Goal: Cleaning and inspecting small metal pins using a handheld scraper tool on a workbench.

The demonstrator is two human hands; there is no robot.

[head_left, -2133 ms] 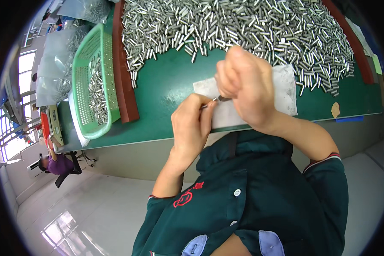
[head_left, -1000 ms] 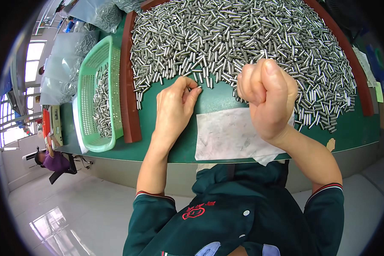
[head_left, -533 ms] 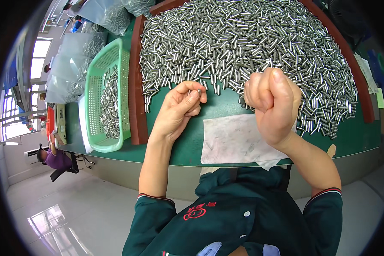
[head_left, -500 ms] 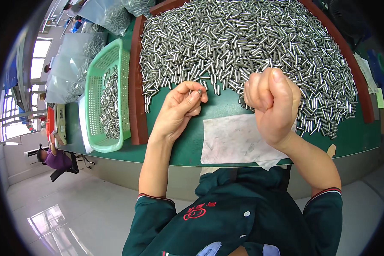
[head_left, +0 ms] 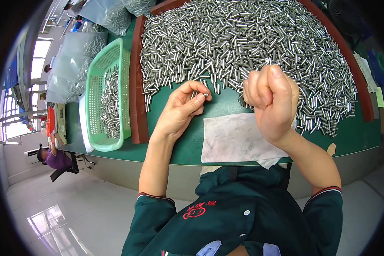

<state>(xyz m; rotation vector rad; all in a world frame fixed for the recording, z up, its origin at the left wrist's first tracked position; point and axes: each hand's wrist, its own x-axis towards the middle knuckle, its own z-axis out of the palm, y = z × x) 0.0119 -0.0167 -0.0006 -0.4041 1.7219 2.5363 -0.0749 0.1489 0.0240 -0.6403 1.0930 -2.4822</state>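
Observation:
Thumb and fingers of my left hand (head_left: 181, 106) are closed on a small metal pin (head_left: 205, 94), whose shiny end shows at the fingertips. My right hand (head_left: 274, 100) is held up as a fist, fingers curled and thumb pressed against them; what it holds, if anything, is hidden. Behind both hands spreads a large heap of loose steel pins (head_left: 243, 38) on the green tabletop (head_left: 183, 149). A stained whitish cloth (head_left: 226, 138) lies between my hands at the near edge, partly under my right wrist.
Red-brown rails (head_left: 139, 94) border the heap. Left of it stands a light green plastic basket (head_left: 104, 147) with pins inside. Clear bags (head_left: 70, 62) of pins lie beyond the basket. A person in purple (head_left: 59, 160) sits far left. A tan scrap (head_left: 331, 149) lies near the right edge.
The pin in my left fingers has turned, its end now facing more outward, and those fingertips have shifted slightly right. My right fist has barely moved.

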